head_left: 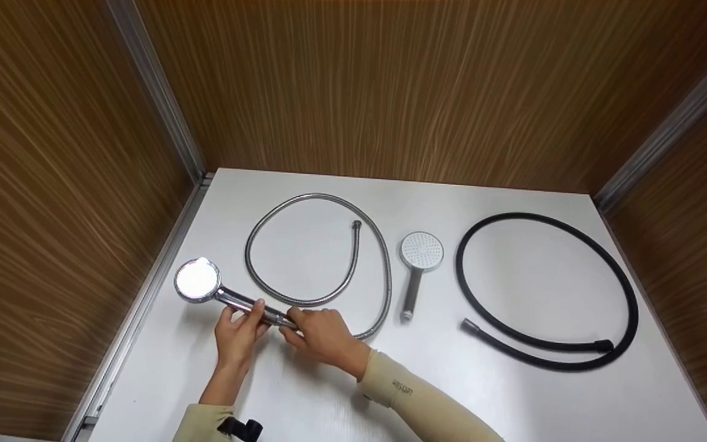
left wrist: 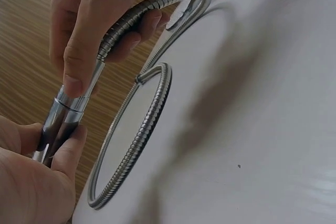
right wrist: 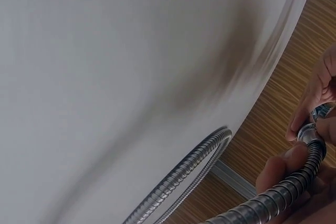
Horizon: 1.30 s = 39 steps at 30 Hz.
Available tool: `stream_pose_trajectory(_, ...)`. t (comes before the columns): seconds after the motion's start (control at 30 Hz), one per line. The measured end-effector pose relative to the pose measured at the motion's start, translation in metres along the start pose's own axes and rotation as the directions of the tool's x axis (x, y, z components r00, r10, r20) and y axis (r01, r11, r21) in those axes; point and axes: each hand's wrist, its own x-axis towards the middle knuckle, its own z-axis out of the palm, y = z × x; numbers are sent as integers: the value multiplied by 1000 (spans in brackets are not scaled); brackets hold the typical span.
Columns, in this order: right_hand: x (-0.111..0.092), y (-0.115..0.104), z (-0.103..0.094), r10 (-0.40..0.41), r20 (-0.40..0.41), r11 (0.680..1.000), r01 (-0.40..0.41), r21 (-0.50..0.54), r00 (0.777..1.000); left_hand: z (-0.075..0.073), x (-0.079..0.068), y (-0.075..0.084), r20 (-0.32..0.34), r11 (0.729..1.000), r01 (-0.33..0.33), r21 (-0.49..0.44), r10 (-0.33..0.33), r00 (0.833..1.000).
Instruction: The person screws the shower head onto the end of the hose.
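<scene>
My left hand [head_left: 237, 337] grips the handle of a chrome shower head [head_left: 199, 280], whose bright round face is turned up at the left of the head view. My right hand [head_left: 326, 334] pinches the conical end fitting [left wrist: 94, 80] of a ribbed metal shower hose [left wrist: 150, 124], its fingers also curled round the hose. In the left wrist view, the fitting meets the handle's end in line; how far it is threaded on cannot be seen. In the right wrist view, the hose leads up to the fitting between both hands. The hose's other end lies inside its loop.
A second shower head [head_left: 421, 250] with a white face and grey handle lies mid-table. At the right a black hose [head_left: 574, 366] is coiled on the white table [head_left: 550, 405]. Wood-grain panels [head_left: 390, 92] stand at the back and both sides.
</scene>
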Motion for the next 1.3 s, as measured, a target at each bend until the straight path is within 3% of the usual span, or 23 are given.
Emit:
stream_pose_trajectory(0.3,-2,0,0,-24,82,1000,24,-8,996,-9,5,-11,-8,997,36,65,-35,999)
stream_pose_trajectory(0.57,-4,0,5,-37,85,999,40,-31,996,-14,10,-23,-27,995,61,76,-59,998)
stream_pose_trajectory(0.93,-7,0,11,-54,98,997,59,-43,994,-18,11,-31,1,991,126,56,-126,992)
stream_pose_trajectory(1.3,-6,-1,8,-52,87,998,54,-23,995,-19,12,-29,4,986,115,120,-116,993)
